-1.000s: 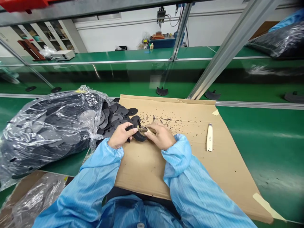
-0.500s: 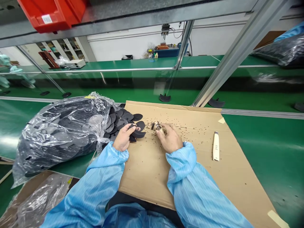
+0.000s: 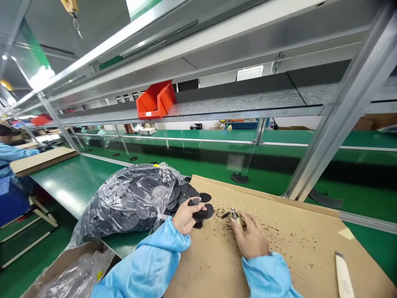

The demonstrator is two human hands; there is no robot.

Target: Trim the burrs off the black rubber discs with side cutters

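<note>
My left hand (image 3: pixel 185 217) grips a black round disc (image 3: pixel 203 213) just above the cardboard sheet (image 3: pixel 285 256). My right hand (image 3: pixel 252 236) rests on the cardboard and holds a small metal cutting tool (image 3: pixel 233 214), its tip pointing toward the disc. The two hands are apart by a short gap. Behind my left hand lies a pile of black discs (image 3: pixel 182 193) spilling from a clear plastic bag (image 3: pixel 130 200). Small black trimmings (image 3: pixel 279 236) are scattered over the cardboard.
A pale knife-like tool (image 3: pixel 343 275) lies at the cardboard's right. A green conveyor (image 3: pixel 201 165) runs behind, with a slanted metal post (image 3: pixel 325 132) and a red bin (image 3: pixel 156 99) on the shelf above. A cardboard box with plastic (image 3: pixel 71 273) sits lower left. Another person (image 3: pixel 12 153) works far left.
The view has tilted up and to the left, showing the shelf and a co-worker. My hands have drawn apart; the tool has left the disc, which stays in my left hand.
</note>
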